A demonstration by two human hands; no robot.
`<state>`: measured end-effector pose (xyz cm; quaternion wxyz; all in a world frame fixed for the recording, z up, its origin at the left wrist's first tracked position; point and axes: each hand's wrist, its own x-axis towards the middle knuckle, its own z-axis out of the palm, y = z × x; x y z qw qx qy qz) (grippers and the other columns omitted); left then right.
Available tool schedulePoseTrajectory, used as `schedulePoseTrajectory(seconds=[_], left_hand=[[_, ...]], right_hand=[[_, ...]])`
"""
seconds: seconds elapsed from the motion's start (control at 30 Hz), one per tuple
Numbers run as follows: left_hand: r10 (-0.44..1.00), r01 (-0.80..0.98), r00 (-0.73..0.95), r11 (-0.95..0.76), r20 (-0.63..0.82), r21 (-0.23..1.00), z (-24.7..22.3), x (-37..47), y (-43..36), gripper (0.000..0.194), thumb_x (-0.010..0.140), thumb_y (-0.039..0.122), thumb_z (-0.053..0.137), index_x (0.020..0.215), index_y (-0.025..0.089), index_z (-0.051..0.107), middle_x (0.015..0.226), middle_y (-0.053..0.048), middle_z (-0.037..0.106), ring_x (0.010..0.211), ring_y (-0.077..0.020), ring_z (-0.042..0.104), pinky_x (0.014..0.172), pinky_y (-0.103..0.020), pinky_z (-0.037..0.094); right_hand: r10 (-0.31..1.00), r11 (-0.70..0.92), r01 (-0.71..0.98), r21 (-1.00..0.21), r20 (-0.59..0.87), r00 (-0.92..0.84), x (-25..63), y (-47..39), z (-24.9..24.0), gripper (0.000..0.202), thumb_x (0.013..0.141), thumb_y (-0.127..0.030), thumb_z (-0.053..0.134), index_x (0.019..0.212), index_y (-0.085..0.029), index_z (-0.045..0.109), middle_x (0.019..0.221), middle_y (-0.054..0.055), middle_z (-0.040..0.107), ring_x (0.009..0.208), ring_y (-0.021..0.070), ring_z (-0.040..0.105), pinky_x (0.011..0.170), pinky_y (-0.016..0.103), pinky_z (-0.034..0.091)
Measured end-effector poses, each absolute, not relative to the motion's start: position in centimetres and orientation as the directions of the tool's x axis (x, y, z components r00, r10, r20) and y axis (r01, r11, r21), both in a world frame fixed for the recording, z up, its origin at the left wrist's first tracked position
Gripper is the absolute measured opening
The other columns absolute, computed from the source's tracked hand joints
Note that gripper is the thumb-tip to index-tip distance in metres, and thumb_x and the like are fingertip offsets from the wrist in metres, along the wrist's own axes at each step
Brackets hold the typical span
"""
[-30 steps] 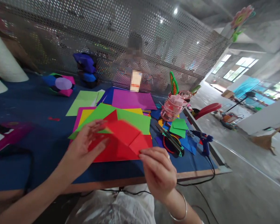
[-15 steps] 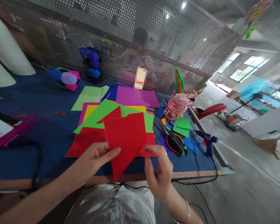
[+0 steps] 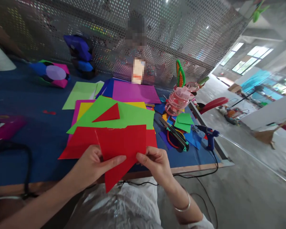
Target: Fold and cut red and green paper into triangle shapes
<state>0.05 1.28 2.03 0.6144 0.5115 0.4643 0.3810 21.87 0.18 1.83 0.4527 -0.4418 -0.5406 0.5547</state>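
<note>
A piece of red paper (image 3: pixel 124 140), pointed at its lower end, is held up above the table's front edge. My left hand (image 3: pixel 95 163) grips its left side, thumb laid across the front and fingers behind. On the right edge, my right hand (image 3: pixel 156 160) pinches the same paper between thumb and fingers. Behind it, a small red paper triangle (image 3: pixel 109 114) lies on a green sheet (image 3: pixel 135 116). Underneath are a yellow sheet (image 3: pixel 84 109) and a larger red sheet (image 3: pixel 73 143), partly covered by the held piece and my left hand.
Purple sheets (image 3: pixel 135 92) lie at the back. To the right are a pink jar (image 3: pixel 177 101), utility knives (image 3: pixel 175 135), green paper scraps (image 3: pixel 184 121) and a blue glue gun (image 3: pixel 211 136) with a cord. Folded-paper shapes (image 3: pixel 54 73) sit back left, before a perforated metal screen (image 3: pixel 105 25).
My right hand has moved from beside the red paper to its right edge and closed on it. The paper has come lower, uncovering the small red triangle. The view has shifted slightly.
</note>
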Motion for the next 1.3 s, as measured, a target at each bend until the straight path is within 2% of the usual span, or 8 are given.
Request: schedulePoseTrajectory(seconds=[0.17, 0.4, 0.57, 0.7, 0.8, 0.93, 1.1, 1.3], left_hand=[[0.922, -0.044, 0.335, 0.220, -0.193, 0.974, 1.7, 0.1, 1.6, 0.041, 0.074, 0.055, 0.091, 0.101, 0.024, 0.086, 0.088, -0.008, 0.085, 0.084, -0.0293, 0.082, 0.070, -0.035, 0.069], [0.937, 0.003, 0.250, 0.253, -0.245, 0.968, 2.5, 1.0, 2.1, 0.052, 0.069, 0.064, 0.090, 0.094, 0.019, 0.081, 0.089, -0.010, 0.085, 0.073, -0.0288, 0.081, 0.062, -0.036, 0.068], [0.995, 0.156, 0.037, -0.097, 0.092, 0.983, 2.2, 0.5, 2.8, 0.063, 0.079, 0.058, 0.084, 0.131, 0.025, 0.068, 0.115, -0.008, 0.082, 0.099, -0.0291, 0.081, 0.082, -0.042, 0.071], [0.774, 0.641, 0.169, -0.556, 0.610, 0.529, 0.7, -0.4, 1.4, 0.039, 0.103, 0.032, 0.063, 0.143, 0.028, 0.063, 0.141, -0.008, 0.073, 0.129, -0.0254, 0.072, 0.110, -0.043, 0.060], [0.565, 0.568, 0.577, -0.797, 0.590, 0.207, -0.5, -0.7, -0.1, 0.037, 0.107, 0.018, 0.052, 0.140, 0.023, 0.067, 0.141, -0.006, 0.075, 0.130, -0.0211, 0.071, 0.115, -0.035, 0.055], [0.396, 0.501, 0.710, -0.865, 0.582, -0.023, -2.0, -0.5, -1.3, 0.035, 0.109, 0.016, 0.049, 0.135, 0.011, 0.071, 0.138, -0.010, 0.077, 0.125, -0.0229, 0.073, 0.111, -0.037, 0.055], [0.382, 0.495, 0.724, -0.868, 0.575, -0.047, -3.0, -0.7, -1.3, 0.039, 0.110, 0.022, 0.050, 0.143, 0.010, 0.066, 0.147, -0.013, 0.072, 0.132, -0.0257, 0.071, 0.114, -0.040, 0.053], [0.399, 0.507, 0.707, -0.862, 0.583, -0.025, -3.4, -1.1, -1.0, 0.042, 0.112, 0.028, 0.044, 0.142, 0.013, 0.069, 0.136, -0.014, 0.077, 0.125, -0.0273, 0.073, 0.107, -0.039, 0.054]], right_hand=[[0.986, 0.059, 0.060, -0.996, 0.049, -0.161, 22.0, 0.1, 2.2, 0.061, 0.097, -0.073, 0.062, 0.065, -0.021, 0.065, 0.063, 0.002, 0.067, 0.062, 0.0139, 0.059, 0.059, 0.025, 0.048], [0.972, 0.046, 0.112, -0.993, 0.018, -0.233, 21.5, 0.7, 1.5, 0.034, 0.088, -0.056, 0.078, 0.086, -0.022, 0.074, 0.077, 0.001, 0.072, 0.065, 0.0135, 0.061, 0.062, 0.025, 0.051], [0.984, 0.073, 0.333, -0.940, 0.013, -0.179, 23.3, 2.1, 0.5, 0.045, 0.094, -0.066, 0.063, 0.081, -0.022, 0.068, 0.075, 0.004, 0.075, 0.066, 0.0175, 0.068, 0.062, 0.029, 0.055], [0.992, 0.088, 0.492, -0.866, 0.032, -0.121, 24.7, 3.9, 0.3, 0.041, 0.098, -0.059, 0.061, 0.078, -0.023, 0.064, 0.072, 0.003, 0.073, 0.065, 0.0171, 0.065, 0.059, 0.028, 0.048], [0.996, 0.087, 0.632, -0.770, 0.047, -0.081, 25.0, 4.8, 0.5, 0.034, 0.093, -0.047, 0.074, 0.073, -0.024, 0.060, 0.068, 0.000, 0.068, 0.065, 0.0172, 0.062, 0.061, 0.029, 0.044], [0.995, 0.072, 0.784, -0.617, 0.103, -0.010, 24.6, 4.9, 1.2, 0.031, 0.081, -0.038, 0.090, 0.089, -0.023, 0.064, 0.086, 0.005, 0.073, 0.090, 0.0263, 0.070, 0.082, 0.037, 0.049], [0.962, 0.218, 0.930, -0.295, 0.224, -0.155, 23.7, 3.9, 2.3, 0.041, 0.090, -0.039, 0.087, 0.119, -0.019, 0.065, 0.116, 0.014, 0.074, 0.111, 0.0313, 0.069, 0.095, 0.044, 0.047], [0.865, 0.392, 0.824, -0.409, -0.141, -0.482, 22.6, 4.3, 3.8, 0.027, 0.094, -0.041, 0.086, 0.085, -0.021, 0.070, 0.084, 0.001, 0.075, 0.084, 0.0184, 0.066, 0.079, 0.032, 0.038]])
